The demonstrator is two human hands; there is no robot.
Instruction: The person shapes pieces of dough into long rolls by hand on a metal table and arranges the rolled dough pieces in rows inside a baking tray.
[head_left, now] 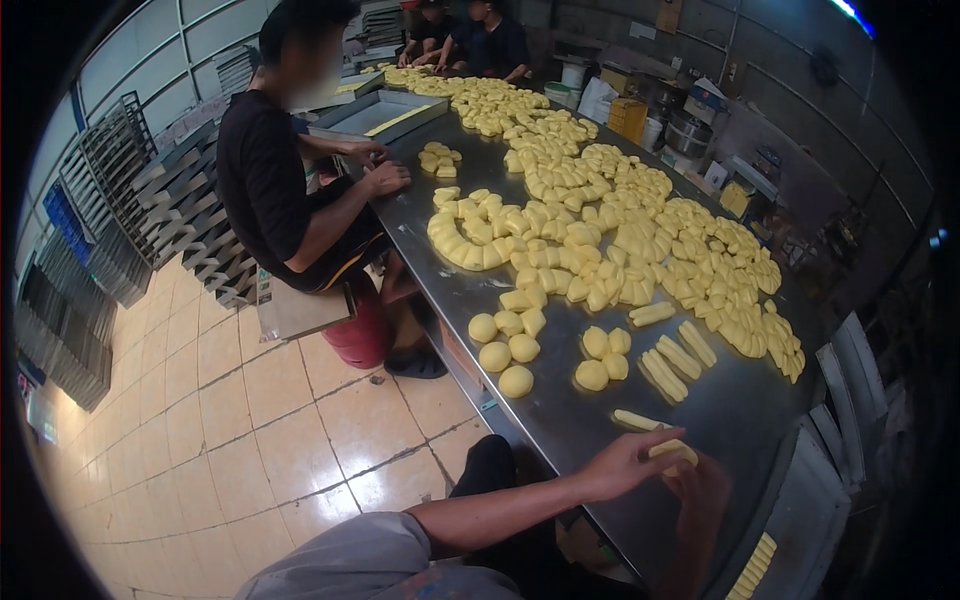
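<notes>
My left hand (625,465) is closed on a yellow dough strip (678,455) over the near end of the metal table. My right hand (700,490) is beside it, under the strip's right end, blurred, so its fingers are unclear. Another dough strip (632,419) lies just beyond my left fingers. Further up lie several longer dough sticks (662,374), a group of dough balls (515,380) and a second small group (600,360). A large spread of cut dough pieces (640,250) covers much of the table, and a row of shaped strips (750,565) shows low at the right.
A co-worker (265,200) sits at the table's left side, hands on its edge. More people (490,45) work at the far end by shallow trays (380,115). Stacked racks (195,200) stand left, a red bucket (350,340) below, and pots and containers (690,130) along the right wall.
</notes>
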